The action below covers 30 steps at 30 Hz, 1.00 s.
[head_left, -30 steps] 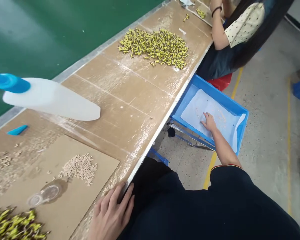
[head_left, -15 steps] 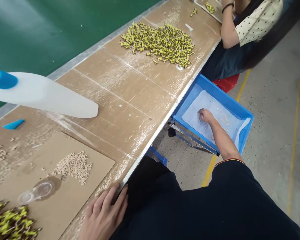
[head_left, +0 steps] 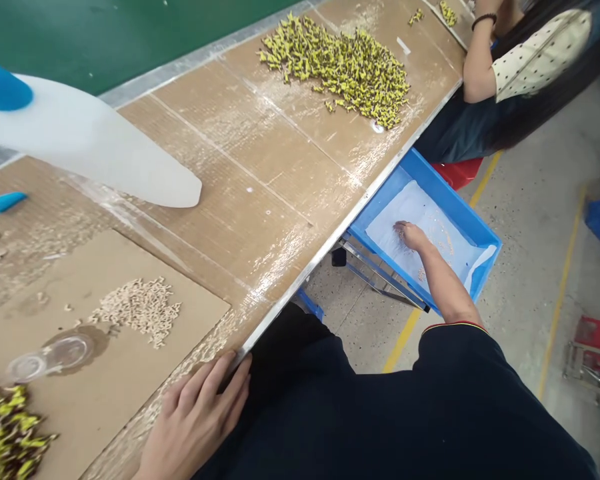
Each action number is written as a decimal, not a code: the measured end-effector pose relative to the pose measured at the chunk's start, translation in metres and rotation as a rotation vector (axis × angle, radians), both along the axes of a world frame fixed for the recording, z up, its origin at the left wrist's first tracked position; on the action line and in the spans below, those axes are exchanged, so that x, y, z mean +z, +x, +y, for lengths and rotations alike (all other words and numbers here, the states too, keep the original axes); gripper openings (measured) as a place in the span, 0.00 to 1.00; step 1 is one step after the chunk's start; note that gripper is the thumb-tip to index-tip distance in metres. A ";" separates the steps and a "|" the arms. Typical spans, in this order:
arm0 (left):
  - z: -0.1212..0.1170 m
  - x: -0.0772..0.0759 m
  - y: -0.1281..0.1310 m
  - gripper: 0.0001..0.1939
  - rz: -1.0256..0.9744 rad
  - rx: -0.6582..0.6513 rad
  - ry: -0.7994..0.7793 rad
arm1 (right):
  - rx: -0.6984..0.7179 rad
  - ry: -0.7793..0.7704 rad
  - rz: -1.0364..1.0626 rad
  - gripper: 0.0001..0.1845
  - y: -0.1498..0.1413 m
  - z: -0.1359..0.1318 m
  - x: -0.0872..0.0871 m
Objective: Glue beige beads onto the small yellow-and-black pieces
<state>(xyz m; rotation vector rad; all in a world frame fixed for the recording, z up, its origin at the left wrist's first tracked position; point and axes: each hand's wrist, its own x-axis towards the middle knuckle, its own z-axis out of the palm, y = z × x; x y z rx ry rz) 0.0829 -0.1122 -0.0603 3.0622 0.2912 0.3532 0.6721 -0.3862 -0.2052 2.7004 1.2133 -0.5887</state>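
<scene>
My right hand [head_left: 411,236] is down in a blue plastic crate [head_left: 455,197], its bunched fingertips on a white sheet liner [head_left: 410,217] dusted with small beige pieces. I cannot tell whether those fingers hold any. My left hand [head_left: 193,423] rests at the aluminium table edge [head_left: 325,250], fingers apart and empty. Beyond it on a cardboard sheet [head_left: 45,287] lies a heap of beige pieces [head_left: 137,310]. A yellow and dark mound of pieces [head_left: 10,433] sits at the lower left, and a larger yellow mound [head_left: 337,70] lies farther along the table.
A white bottle with a blue top [head_left: 90,143] juts in large at the upper left. A clear plastic cup [head_left: 55,357] lies on a wet stain. A co-worker's arm [head_left: 480,73] works at the table's far end, near a red stool [head_left: 457,172]. Concrete floor with yellow lines lies right.
The whole view has swung, so the table and crate sit higher and further right in the frame. My right hand has shifted slightly across the liner, and my left hand stays at the edge.
</scene>
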 end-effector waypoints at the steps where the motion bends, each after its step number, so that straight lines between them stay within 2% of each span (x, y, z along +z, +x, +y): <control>1: 0.000 0.000 0.000 0.18 0.002 0.002 -0.007 | 0.000 -0.010 0.004 0.19 -0.001 -0.001 0.001; 8: 0.001 0.002 0.001 0.19 0.012 -0.016 0.027 | -0.017 -0.015 -0.002 0.21 -0.002 -0.013 0.004; 11: 0.004 0.003 0.003 0.20 0.013 -0.066 0.086 | -0.037 -0.020 -0.003 0.19 -0.003 -0.017 0.005; 16: 0.011 0.000 0.003 0.18 0.000 -0.147 0.190 | -0.061 0.008 -0.009 0.20 -0.006 -0.024 0.006; 19: 0.011 0.000 0.002 0.18 -0.012 -0.148 0.186 | -0.097 0.014 -0.008 0.18 -0.010 -0.029 0.005; 23: 0.010 0.002 0.003 0.19 -0.007 -0.131 0.167 | -0.142 0.057 -0.025 0.21 -0.014 -0.034 0.003; 26: 0.011 0.003 0.004 0.18 -0.015 -0.152 0.172 | -0.187 0.071 -0.020 0.19 -0.018 -0.035 0.001; 28: 0.010 0.004 0.006 0.17 -0.016 -0.161 0.172 | -0.229 0.088 -0.040 0.21 -0.020 -0.036 0.001; 30: 0.009 0.005 0.006 0.18 -0.012 -0.147 0.163 | -0.254 0.104 -0.049 0.29 -0.023 -0.037 0.001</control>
